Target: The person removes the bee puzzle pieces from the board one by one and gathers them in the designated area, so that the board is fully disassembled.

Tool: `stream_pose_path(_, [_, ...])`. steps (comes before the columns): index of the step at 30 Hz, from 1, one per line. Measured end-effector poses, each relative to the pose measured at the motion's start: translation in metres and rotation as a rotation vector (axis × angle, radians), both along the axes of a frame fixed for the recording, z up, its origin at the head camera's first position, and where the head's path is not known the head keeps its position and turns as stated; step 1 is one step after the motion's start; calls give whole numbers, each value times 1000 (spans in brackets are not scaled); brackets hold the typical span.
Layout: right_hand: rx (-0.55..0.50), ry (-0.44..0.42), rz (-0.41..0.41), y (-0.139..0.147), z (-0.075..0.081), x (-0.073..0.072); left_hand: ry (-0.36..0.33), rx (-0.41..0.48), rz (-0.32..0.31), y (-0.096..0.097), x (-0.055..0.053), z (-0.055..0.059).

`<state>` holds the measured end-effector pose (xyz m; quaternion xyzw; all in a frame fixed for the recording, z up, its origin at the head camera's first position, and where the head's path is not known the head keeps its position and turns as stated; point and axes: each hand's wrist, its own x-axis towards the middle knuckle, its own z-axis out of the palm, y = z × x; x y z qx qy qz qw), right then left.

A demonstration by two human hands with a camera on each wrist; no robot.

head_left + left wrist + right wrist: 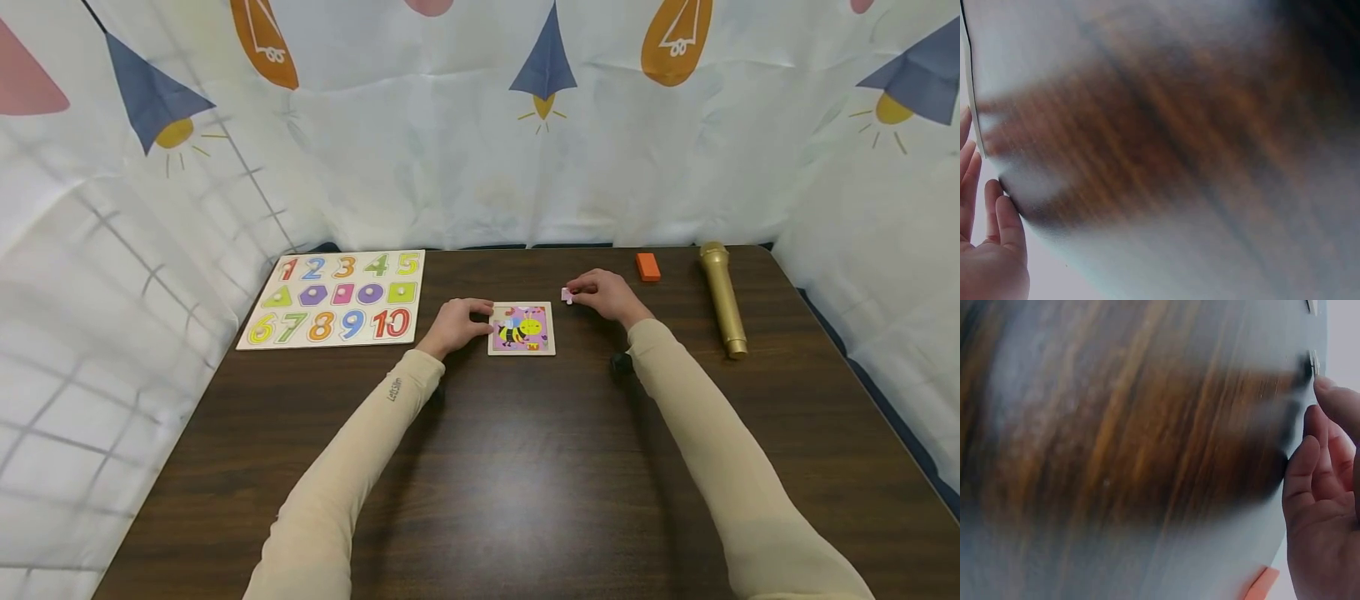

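A small square jigsaw puzzle [522,329] with a yellow and black bee on a pink ground lies flat in its pale wooden frame. At its left edge, the fingertips and thumb of my left hand [456,325] touch the frame. To the right of the puzzle, my right hand [603,296] pinches a small pink puzzle piece [567,295] between thumb and fingers, just above or on the table. In the right wrist view the piece [1315,362] shows edge-on at the thumb tip. The left wrist view catches only part of the left hand [994,244] beside the frame's edge.
A wooden number and shape board [330,298] lies at the left of the dark table [510,467]. Toward the back right are an orange block [648,267] and a gold microphone-shaped stick [723,300]. A patterned curtain [450,167] hangs behind the table.
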<state>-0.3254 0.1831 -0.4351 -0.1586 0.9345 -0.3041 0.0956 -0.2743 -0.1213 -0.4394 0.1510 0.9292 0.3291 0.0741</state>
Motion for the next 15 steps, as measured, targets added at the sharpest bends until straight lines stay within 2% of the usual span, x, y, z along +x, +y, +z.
stream_pose_path(15, [-9,3,-2,-1,-1,0,24,-9,-20,-1,-1,0])
